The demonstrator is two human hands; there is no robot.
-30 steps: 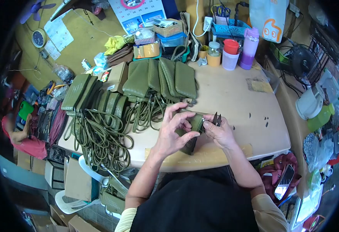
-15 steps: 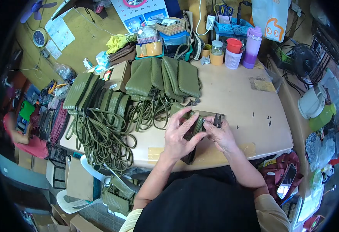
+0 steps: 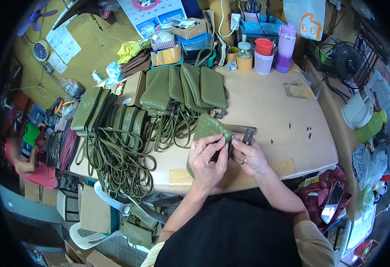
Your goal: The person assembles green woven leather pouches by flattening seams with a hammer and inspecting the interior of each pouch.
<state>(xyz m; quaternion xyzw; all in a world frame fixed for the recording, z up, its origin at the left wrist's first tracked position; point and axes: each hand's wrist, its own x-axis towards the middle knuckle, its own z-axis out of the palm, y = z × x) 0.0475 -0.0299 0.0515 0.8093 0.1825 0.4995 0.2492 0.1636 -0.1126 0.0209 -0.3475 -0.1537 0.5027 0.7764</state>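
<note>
A green textured pouch (image 3: 209, 127) lies at the table's front edge, between and under my hands. My left hand (image 3: 209, 161) is closed, its thumb and fingers pinching the pouch's folded edge. Close beside it on the right, my right hand (image 3: 249, 155) pinches the pouch's corner between thumb and forefinger. Small dark snips (image 3: 248, 136) stick up from the right hand, their handle hidden by the fingers. Just behind the hands is a flat, narrow bar (image 3: 241, 129) on the table.
Green pouches (image 3: 159, 89) with looped straps (image 3: 119, 160) are piled at the left and centre of the table (image 3: 257, 98). A purple bottle (image 3: 285, 49) and a red-lidded cup (image 3: 264, 57) stand at the back. Another person (image 3: 37, 171) is at far left.
My left hand's spread fingers have closed on the pouch. The pouch has opened out and its green face now shows behind the hands. The view has shifted slightly.
</note>
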